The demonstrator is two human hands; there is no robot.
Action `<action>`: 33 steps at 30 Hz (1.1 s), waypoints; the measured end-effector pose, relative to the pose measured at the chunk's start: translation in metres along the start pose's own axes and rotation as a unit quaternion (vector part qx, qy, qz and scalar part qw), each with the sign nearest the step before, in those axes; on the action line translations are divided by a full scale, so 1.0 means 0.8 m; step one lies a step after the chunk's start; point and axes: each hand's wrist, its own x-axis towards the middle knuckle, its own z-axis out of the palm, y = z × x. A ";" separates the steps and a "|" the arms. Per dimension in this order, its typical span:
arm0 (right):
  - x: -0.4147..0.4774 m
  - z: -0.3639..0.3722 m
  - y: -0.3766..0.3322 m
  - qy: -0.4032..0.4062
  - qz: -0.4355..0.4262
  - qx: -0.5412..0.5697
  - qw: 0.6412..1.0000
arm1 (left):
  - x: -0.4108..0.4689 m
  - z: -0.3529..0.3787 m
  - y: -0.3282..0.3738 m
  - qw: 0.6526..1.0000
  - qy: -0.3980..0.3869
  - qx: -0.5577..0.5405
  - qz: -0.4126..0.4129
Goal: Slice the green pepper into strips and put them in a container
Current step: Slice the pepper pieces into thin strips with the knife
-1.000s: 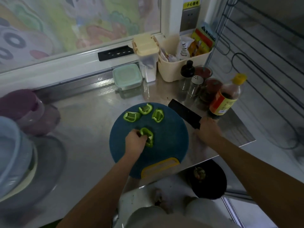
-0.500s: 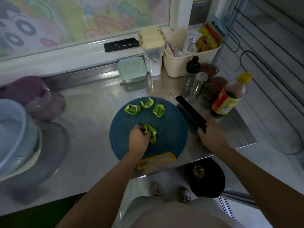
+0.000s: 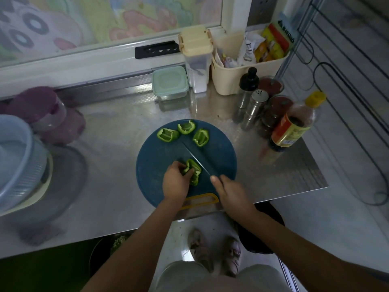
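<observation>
Green curved pepper piece (image 3: 193, 172) pinned by my curled left fingers (image 3: 179, 166) against skidding; right fingers (image 3: 215, 179) grip the dark-bladed knife (image 3: 197, 159) alongside.

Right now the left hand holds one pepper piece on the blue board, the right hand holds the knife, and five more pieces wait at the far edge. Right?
Not quite. The head view shows three more pieces, not five, at the far edge of the blue board. The left hand does hold one pepper piece, and the right hand holds the knife.
</observation>
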 end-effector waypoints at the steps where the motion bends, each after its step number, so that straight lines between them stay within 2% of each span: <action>1: 0.000 0.007 -0.001 -0.001 -0.004 -0.017 1.000 | -0.001 0.002 0.000 1.000 0.004 -0.003 -0.004; 4: -0.001 0.020 0.005 0.000 -0.014 -0.065 0.998 | -0.004 0.004 0.001 1.000 0.007 -0.010 -0.008; 17: -0.005 0.030 0.034 -0.010 -0.026 -0.080 0.996 | -0.006 0.011 -0.003 1.000 -0.012 0.029 -0.004; 33: -0.005 0.028 0.050 -0.022 -0.011 -0.013 1.000 | 0.004 0.002 0.016 0.998 -0.046 0.026 -0.040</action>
